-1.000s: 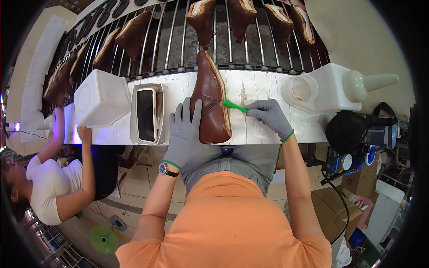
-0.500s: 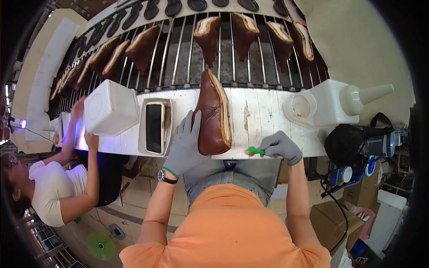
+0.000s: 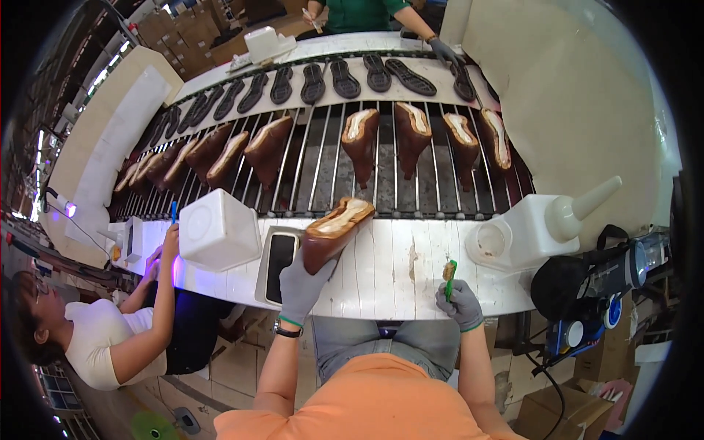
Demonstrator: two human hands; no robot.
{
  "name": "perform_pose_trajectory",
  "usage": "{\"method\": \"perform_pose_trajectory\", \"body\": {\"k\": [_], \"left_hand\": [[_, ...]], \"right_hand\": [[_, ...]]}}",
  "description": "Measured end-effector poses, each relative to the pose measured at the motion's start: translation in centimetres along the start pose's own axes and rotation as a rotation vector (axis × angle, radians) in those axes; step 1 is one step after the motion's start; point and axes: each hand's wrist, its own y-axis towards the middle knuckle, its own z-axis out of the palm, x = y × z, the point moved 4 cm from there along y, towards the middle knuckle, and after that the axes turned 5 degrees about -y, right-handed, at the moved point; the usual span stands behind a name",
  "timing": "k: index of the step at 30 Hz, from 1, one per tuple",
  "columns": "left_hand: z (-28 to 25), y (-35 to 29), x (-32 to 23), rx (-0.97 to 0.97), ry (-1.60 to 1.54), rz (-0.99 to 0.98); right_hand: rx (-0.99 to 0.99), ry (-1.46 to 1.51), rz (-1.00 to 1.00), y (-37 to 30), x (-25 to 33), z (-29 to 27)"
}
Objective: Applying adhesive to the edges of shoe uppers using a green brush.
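The person's left hand in a grey glove with a green cuff point(image 3: 302, 290) reached up from the lower middle of the frame, its grip closed on a brown leather boot upper with a tan and white underside point(image 3: 320, 249), held tilted near the centre, underside up. The right hand in a matching grey glove point(image 3: 462, 303), lower right of centre, had its grip clenched around a small green-handled brush point(image 3: 451, 277), bristles toward the top of the frame. The boot upper hid most of the left fingers; whether it touched the white-painted surface point(image 3: 396, 271) could not be told. The left hand partly covered a flat black phone point(image 3: 281, 257). A co-worker in a green top point(image 3: 359, 15) was cut off by the upper edge. At centre left, a boxy white plastic container point(image 3: 220, 231) blocked part of a metal-bar rack point(image 3: 315, 165); a white plastic bottle with a long nozzle point(image 3: 529, 224) sat at right
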Motion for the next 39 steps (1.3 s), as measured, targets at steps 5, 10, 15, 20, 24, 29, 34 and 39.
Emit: {"method": "perform_pose_trajectory", "body": {"k": [5, 10, 15, 20, 24, 29, 34, 39], "left_hand": [[-2.9, -0.2, 1.3, -0.092, -0.723, -0.431], [-4.8, 2.1, 1.4, -0.309, -0.768, -0.429], [-2.0, 13.1, 2.0, -0.463, -0.511, 0.108], [4.4, 24.2, 8.8, -0.221, 0.291, -0.064], [6.6, 25.6, 14.2, -0.080, 0.509, -0.123], [4.3, 26.1, 10.4, 0.311, 0.788, -0.039], [6.0, 23.9, 0.1, 0.685, -0.147, -0.240], [14.0, 25.9, -3.6, 0.603, -0.751, -0.097]], "right_hand": [[-0.002, 0.017, -0.023, 0.0, -0.2, 0.0], [0.010, 0.055, 0.012, -0.1, -0.4, -0.3], [0.009, 0.037, 0.012, -0.1, -0.4, -0.4], [-0.022, 0.039, 0.014, -0.1, -0.1, -0.2], [-0.064, 0.013, -0.030, -0.4, 0.3, 0.0], [-0.060, 0.133, 0.010, -0.6, -0.1, 0.1], [-0.054, 0.150, 0.046, -0.6, -0.4, -0.3], [-0.074, 0.200, 0.069, -0.7, -0.7, -0.7]]}}
